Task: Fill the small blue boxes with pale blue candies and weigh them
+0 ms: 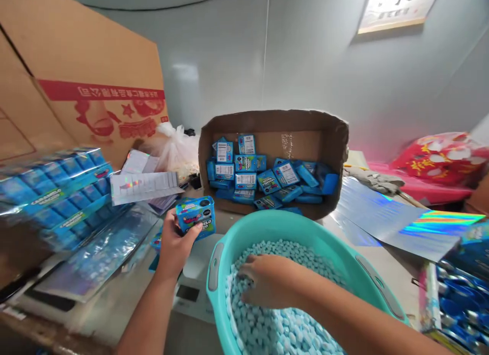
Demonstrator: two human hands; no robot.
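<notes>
My left hand point(178, 238) grips a small blue printed box point(196, 217) upright, beside the rim of a turquoise basin point(305, 220). Many pale blue candies point(290, 329) fill the basin. My right hand point(263, 281) reaches into them, fingers curled and partly sunk among the pieces; what its fingers hold, if anything, is hidden. Under and behind the left hand, a white scale point(194, 299) lies on the table. Just beyond the basin, an open cardboard box point(305, 138) on its side holds many blue printed boxes point(245, 181).
Wrapped stacks of blue boxes point(57, 192) and clear plastic packaging point(110, 253) lie at left, before a large carton point(126, 70). Silvery sheets point(412, 222) and a red patterned bag point(446, 156) are at right. A tray of blue wrapped items point(462, 299) stands at lower right.
</notes>
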